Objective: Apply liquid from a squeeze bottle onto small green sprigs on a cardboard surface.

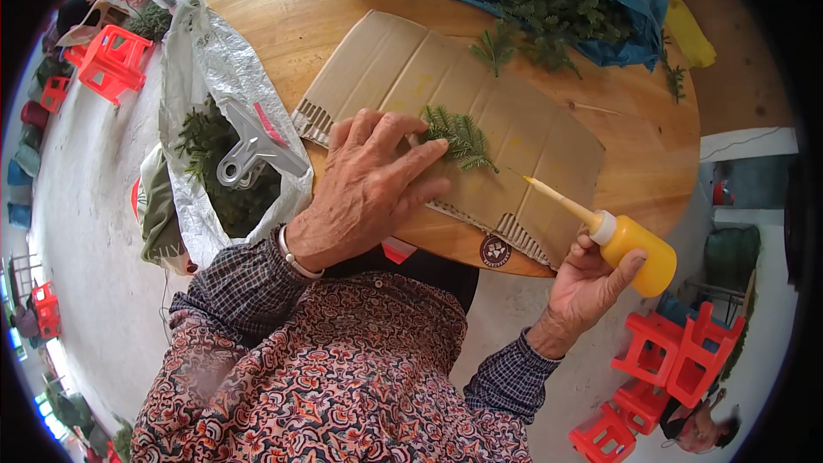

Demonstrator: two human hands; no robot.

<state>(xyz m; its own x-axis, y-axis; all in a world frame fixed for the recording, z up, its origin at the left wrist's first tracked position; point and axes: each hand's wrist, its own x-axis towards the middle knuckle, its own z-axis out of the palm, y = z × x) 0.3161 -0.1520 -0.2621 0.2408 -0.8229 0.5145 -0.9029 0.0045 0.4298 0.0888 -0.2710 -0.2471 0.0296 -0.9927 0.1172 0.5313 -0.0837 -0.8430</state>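
A small evergreen sprig lies on the flattened cardboard, its cut stem pointing to the right. Over the cardboard's near edge, my left hand has its index fingertip touching the sprig's left side; the thumb stands apart and is blurred. My right hand, off the table's near right edge, grips a yellow squeeze bottle with a long tapered nozzle. The bottle is tilted, its nozzle tip close to the stem, and a fine strand seems to run between them. Yellow smears mark the cardboard.
A blue bag full of evergreen branches lies at the far side of the wooden table. To the left, a white sack holds greenery beneath a large metal clip. Red stools and a person are at lower right.
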